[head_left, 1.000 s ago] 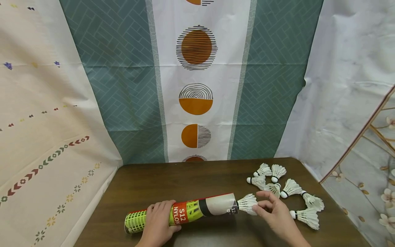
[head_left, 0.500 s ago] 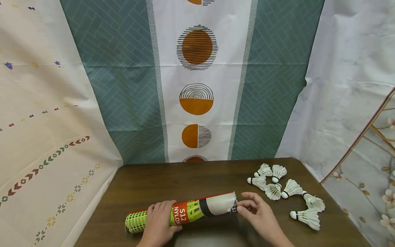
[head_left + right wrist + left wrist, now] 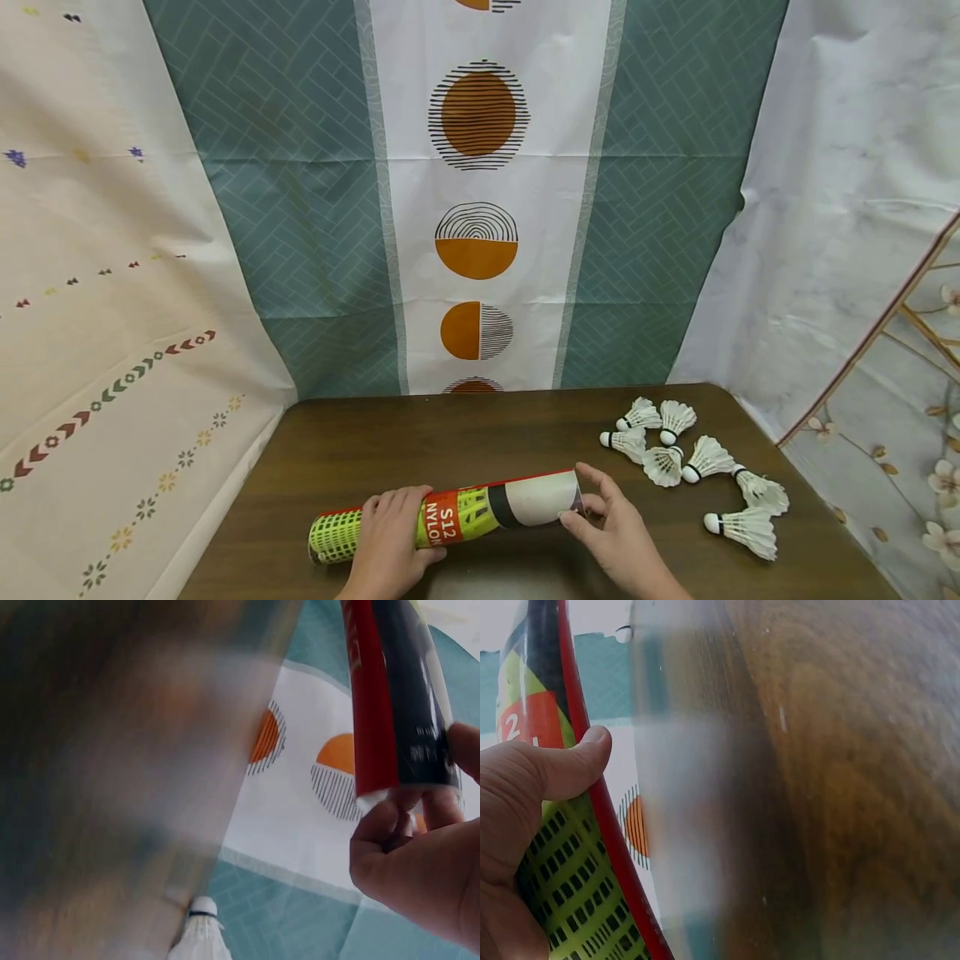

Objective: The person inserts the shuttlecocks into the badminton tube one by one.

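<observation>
A shuttlecock tube (image 3: 525,500), green, red, black and white with "S12 NYLON" lettering, lies slanted over the table with its mouth to the right. My left hand (image 3: 392,537) grips it near the closed end. In the left wrist view my left thumb (image 3: 592,754) wraps over its red stripe. At the mouth, my right hand (image 3: 611,529) holds the rim. The right wrist view has the right thumb (image 3: 466,752) on the outer wall and curled fingers (image 3: 375,829) reaching into the opening. Whatever lies inside the tube's mouth is hidden.
Several loose white shuttlecocks lie at the table's right side, the nearest shuttlecock (image 3: 744,531) to the right of my right hand. Another shuttlecock (image 3: 626,442) sits behind it. Patterned cloths (image 3: 480,267) hang behind the brown table (image 3: 450,433) and along both sides.
The shuttlecock held by my right hand at the tube's mouth has gone inside and out of sight. My right hand has moved left up to the rim. The left hand keeps its grip.
</observation>
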`<state>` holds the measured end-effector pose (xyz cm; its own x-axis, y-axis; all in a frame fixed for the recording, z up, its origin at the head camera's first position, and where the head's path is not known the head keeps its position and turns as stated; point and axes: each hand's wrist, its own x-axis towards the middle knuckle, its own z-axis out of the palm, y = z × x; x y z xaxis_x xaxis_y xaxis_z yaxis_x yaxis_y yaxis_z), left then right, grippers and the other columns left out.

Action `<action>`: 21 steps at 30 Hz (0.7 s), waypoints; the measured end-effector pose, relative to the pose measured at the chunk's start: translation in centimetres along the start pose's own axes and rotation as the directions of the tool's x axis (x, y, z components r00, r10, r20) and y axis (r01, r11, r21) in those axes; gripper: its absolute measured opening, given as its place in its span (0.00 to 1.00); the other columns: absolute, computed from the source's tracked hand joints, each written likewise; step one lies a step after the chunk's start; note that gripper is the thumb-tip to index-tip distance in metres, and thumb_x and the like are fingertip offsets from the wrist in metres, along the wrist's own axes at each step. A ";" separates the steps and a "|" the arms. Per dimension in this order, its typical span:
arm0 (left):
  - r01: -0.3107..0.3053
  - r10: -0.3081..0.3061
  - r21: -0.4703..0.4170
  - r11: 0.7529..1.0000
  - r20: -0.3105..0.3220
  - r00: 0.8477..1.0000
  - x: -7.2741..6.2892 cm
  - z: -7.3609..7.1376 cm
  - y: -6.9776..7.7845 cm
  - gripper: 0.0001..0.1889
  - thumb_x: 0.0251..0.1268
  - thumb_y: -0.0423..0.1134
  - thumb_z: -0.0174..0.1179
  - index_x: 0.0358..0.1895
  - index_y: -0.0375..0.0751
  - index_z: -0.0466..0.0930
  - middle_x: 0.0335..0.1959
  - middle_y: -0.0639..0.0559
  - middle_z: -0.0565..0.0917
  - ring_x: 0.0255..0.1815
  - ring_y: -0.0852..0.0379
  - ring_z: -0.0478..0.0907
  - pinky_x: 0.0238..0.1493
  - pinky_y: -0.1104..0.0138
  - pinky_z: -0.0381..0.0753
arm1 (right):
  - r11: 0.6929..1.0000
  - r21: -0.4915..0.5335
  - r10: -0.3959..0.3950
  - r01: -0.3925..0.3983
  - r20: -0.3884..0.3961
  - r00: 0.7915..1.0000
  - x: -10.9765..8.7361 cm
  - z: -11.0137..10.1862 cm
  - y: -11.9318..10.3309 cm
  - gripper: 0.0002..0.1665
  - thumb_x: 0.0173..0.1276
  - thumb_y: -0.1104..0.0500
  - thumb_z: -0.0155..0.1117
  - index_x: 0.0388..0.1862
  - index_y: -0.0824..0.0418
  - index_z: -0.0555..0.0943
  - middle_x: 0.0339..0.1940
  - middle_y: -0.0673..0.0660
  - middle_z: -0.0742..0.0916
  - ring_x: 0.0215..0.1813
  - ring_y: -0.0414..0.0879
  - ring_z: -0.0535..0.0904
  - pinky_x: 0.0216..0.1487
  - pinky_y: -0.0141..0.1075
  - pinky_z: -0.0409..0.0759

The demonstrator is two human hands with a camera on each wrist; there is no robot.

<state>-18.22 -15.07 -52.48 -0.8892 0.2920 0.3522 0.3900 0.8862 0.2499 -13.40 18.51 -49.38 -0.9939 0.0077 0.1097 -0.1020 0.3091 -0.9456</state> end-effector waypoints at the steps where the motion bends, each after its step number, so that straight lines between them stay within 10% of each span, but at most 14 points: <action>1: 0.001 -0.001 -0.001 1.000 0.002 1.000 0.0 0.0 0.1 0.47 0.33 0.57 0.90 0.62 0.48 0.80 0.54 0.52 0.87 0.55 0.47 0.82 0.57 0.45 0.74 | 1.000 0.009 0.007 -0.007 0.015 1.000 -0.1 0.1 0.0 0.51 0.72 0.56 0.75 0.86 0.62 0.57 0.49 0.53 0.94 0.55 0.28 0.80 0.53 0.25 0.80; 7: 0.007 -0.006 -0.008 1.000 0.012 1.000 0.0 -0.1 0.3 0.47 0.33 0.56 0.90 0.62 0.48 0.80 0.54 0.51 0.87 0.55 0.46 0.81 0.57 0.44 0.74 | 0.995 0.087 0.031 -0.043 0.130 0.991 -0.2 0.0 0.1 0.61 0.80 0.52 0.67 0.91 0.58 0.35 0.71 0.72 0.83 0.71 0.39 0.79 0.61 0.30 0.83; 17: 0.003 -0.003 0.017 1.000 0.023 1.000 0.0 0.0 0.1 0.46 0.34 0.58 0.90 0.62 0.48 0.80 0.54 0.51 0.87 0.54 0.47 0.82 0.56 0.45 0.75 | 0.995 -0.004 -0.096 0.096 0.019 0.995 -0.6 -2.2 1.3 0.42 0.79 0.59 0.67 0.85 0.60 0.59 0.55 0.60 0.91 0.52 0.31 0.85 0.51 0.29 0.84; 21: 0.003 -0.004 0.017 1.000 0.025 1.000 0.0 -0.1 0.1 0.46 0.34 0.58 0.90 0.62 0.48 0.80 0.54 0.51 0.87 0.54 0.47 0.82 0.56 0.45 0.74 | 0.996 -0.091 -0.032 0.024 -0.081 0.996 -0.6 -4.6 2.7 0.39 0.79 0.60 0.66 0.83 0.65 0.63 0.59 0.66 0.90 0.49 0.30 0.85 0.47 0.30 0.84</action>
<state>-18.15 -15.02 -52.40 -0.8964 0.2974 0.3288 0.3829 0.8931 0.2360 -12.92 23.75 -50.56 -0.9836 0.0747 0.1640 -0.1220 0.3942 -0.9109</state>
